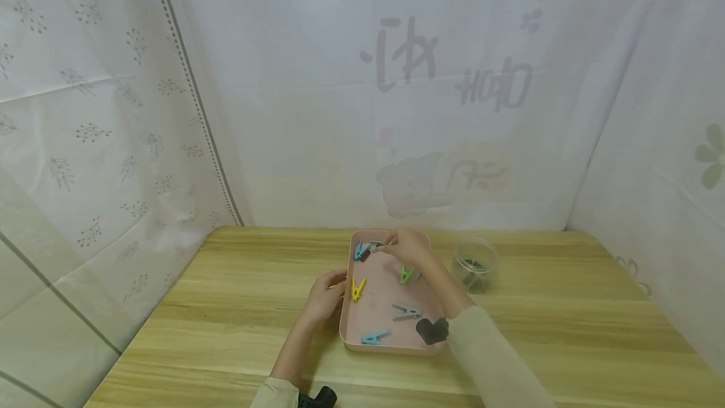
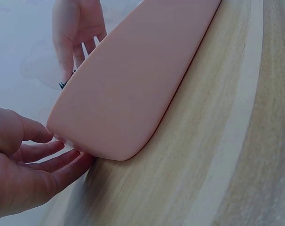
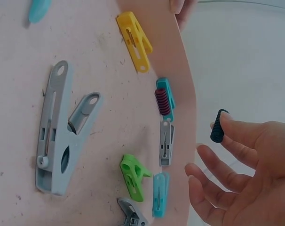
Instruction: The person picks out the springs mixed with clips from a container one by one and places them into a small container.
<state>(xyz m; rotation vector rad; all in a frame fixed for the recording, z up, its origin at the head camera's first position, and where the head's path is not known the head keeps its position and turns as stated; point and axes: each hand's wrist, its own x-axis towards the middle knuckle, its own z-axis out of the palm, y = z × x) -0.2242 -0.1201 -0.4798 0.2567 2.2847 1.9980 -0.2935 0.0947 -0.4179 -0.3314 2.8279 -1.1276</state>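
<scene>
Dark piece: a small ribbed cylinder, held above the far end of the tray.
Right hand: the dark piece is pinched between thumb and index finger; the other fingers are loosely bent and spread apart.
Left hand: the tray is touched at its left wall, with the fingers slightly apart and lightly rested there; nothing is seen lifted by it. The two hands are kept apart from each other.
Tray: pink, shallow, laid flat on the bench; pegs are scattered inside it.
Teal peg: set beside the left wall at the far end, with a red piece, also ribbed, overlapping it.
Small grey peg: placed along the far wall, between the teal peg and a blue peg.
Green peg: laid on the tray floor, near a dark grey peg, which is partly cut off.
Yellow peg: set near the left wall.
Large grey peg: laid open-legged towards the near end.
Light blue peg: placed by the near wall.
Jar: clear, stood to the right of the tray, with dark contents.
Bench: wood-grained, backed by printed curtains.
</scene>
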